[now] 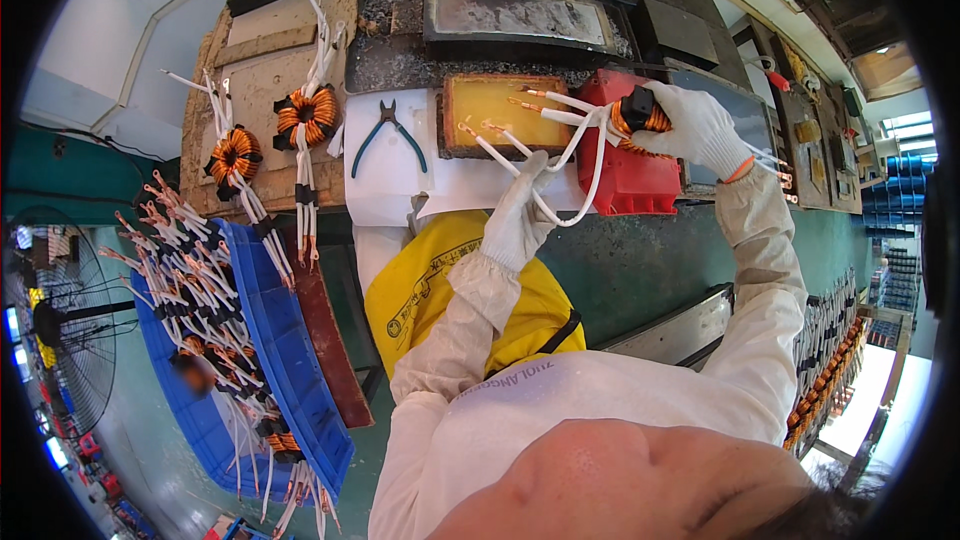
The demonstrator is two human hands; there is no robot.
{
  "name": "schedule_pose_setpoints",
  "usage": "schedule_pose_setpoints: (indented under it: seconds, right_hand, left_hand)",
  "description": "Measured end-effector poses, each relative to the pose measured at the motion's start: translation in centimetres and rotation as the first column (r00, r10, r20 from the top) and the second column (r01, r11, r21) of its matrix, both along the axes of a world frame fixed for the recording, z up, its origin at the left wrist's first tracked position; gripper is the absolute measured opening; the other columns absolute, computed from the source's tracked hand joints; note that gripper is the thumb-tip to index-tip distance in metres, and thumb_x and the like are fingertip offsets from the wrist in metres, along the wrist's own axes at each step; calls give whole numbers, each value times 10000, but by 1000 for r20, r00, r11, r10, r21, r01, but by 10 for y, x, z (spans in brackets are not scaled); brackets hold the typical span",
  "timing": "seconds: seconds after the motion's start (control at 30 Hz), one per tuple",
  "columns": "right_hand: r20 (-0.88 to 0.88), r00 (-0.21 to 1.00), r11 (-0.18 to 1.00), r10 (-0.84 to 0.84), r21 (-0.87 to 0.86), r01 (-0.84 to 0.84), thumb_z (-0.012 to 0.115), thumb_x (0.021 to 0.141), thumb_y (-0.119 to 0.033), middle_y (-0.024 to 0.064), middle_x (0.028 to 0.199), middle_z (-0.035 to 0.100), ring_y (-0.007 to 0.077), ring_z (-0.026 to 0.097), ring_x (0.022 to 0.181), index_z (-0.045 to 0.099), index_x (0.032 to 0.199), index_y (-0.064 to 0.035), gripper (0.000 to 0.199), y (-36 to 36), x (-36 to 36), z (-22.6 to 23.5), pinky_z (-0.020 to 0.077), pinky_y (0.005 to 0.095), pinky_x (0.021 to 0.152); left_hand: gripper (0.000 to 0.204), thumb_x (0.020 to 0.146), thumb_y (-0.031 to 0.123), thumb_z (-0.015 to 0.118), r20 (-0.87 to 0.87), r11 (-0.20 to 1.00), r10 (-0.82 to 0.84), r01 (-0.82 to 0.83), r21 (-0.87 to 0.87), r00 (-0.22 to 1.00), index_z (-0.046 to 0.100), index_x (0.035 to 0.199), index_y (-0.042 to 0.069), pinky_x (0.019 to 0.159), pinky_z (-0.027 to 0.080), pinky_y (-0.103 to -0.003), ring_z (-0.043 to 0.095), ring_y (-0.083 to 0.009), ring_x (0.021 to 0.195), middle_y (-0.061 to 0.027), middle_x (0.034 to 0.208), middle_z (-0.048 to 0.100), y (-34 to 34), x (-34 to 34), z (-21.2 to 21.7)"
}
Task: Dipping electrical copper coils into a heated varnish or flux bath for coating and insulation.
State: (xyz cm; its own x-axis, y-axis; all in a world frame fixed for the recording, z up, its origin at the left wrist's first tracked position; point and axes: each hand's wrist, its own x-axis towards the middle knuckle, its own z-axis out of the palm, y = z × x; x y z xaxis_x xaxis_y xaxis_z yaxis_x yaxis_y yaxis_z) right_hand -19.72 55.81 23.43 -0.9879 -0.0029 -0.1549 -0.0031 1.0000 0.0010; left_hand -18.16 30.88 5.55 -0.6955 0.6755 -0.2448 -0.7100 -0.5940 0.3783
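Observation:
My right hand [695,125], in a white glove, is closed around a ring-shaped coil [640,118] wound with copper-orange wire and partly wrapped in black. White cables [600,155] run from the coil to the left, ending in bare copper tips. My left hand [522,208], also gloved, pinches one of these cables below an amber-filled shallow tray [447,120]. Some cable tips lie over that tray. Under the coil stands a red plastic box [635,180]. Cutting pliers [388,135] with teal handles rest on white paper [360,175], left of the tray.
Two similar coils [305,118] lie at the bench's left. A blue bin [285,340] full of cabled coils stands below them. A rectangular pot [520,20] with a silvery surface sits at the back. A fan [60,320] is far left; more coils [830,370] are racked right.

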Motion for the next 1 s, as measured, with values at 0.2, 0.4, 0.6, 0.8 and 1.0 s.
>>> schedule_pose_setpoints:
  seconds: [0.2,0.4,0.6,0.8,1.0]
  right_hand:
    - [-10,996,996,-87,-29,87,747,721,-423,173,921,678,373,661,853,568,1182,-87,598,-2,10,2,524,425,737]
    - [-39,996,996,-86,-35,84,749,727,-416,173,908,677,366,666,848,572,1184,-85,591,0,10,-2,525,414,732]
    - [-93,994,999,-48,-28,45,737,737,-447,166,847,673,361,669,790,577,1159,-94,573,4,11,-6,530,415,689]
    - [-122,992,998,-25,-52,19,740,739,-438,164,850,673,362,668,786,578,1156,-93,565,4,12,-6,529,418,688]
    - [-47,995,996,-83,-40,81,755,730,-411,178,931,678,362,668,858,569,1203,-83,605,0,10,-2,528,409,741]
  left_hand:
    - [460,985,347,522,80,998,22,-27,64,997,492,1389,128,579,481,-204,500,-39,591,-89,1308,580,7,-14,7]
    - [371,982,284,559,250,982,69,-110,153,966,545,1295,85,372,332,-134,378,1,475,-110,1227,625,11,-17,7]
    - [384,998,279,510,204,965,-7,-47,258,979,545,1338,104,454,427,-143,403,-13,510,-97,1271,616,9,-20,6]
    - [246,948,251,630,371,988,81,-125,96,925,607,1096,56,330,310,-139,369,-5,429,-68,969,685,12,-21,30]
    - [289,956,240,615,373,995,56,-84,58,926,586,1188,70,339,341,-137,385,-12,435,-82,1023,680,10,-21,30]
